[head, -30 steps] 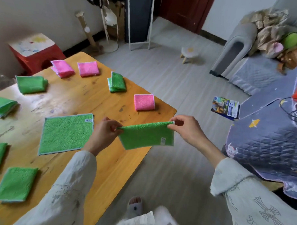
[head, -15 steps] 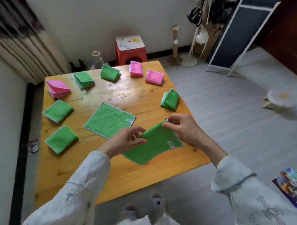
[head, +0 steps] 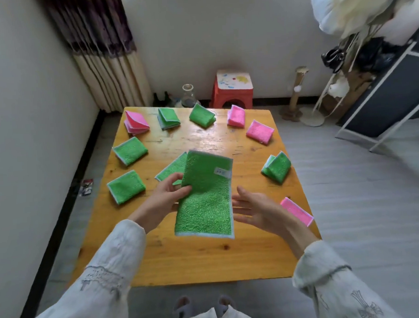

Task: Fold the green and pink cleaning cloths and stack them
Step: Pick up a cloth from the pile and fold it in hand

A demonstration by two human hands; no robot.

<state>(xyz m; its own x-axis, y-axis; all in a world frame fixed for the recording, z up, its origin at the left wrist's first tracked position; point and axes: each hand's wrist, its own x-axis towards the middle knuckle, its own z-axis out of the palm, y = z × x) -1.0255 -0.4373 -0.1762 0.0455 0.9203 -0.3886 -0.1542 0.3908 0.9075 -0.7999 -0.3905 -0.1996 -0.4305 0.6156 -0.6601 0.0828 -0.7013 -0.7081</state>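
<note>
My left hand pinches the left edge of a half-folded green cloth, held above the middle of the wooden table. The cloth hangs long and narrow, with a white label near its top right. My right hand is just right of it, fingers spread, holding nothing. Behind the held cloth an unfolded green cloth lies flat, mostly hidden. Around the table sit folded green cloths and folded pink cloths.
A red stool and a glass flask stand beyond the table's far edge. A curtain hangs at the back left. A dark framed panel leans at the right, beside a post on a round base.
My right hand has let go of the green cloth and opened. The cloth now hangs lengthwise from my left hand. The view has swung left to face the table squarely.
</note>
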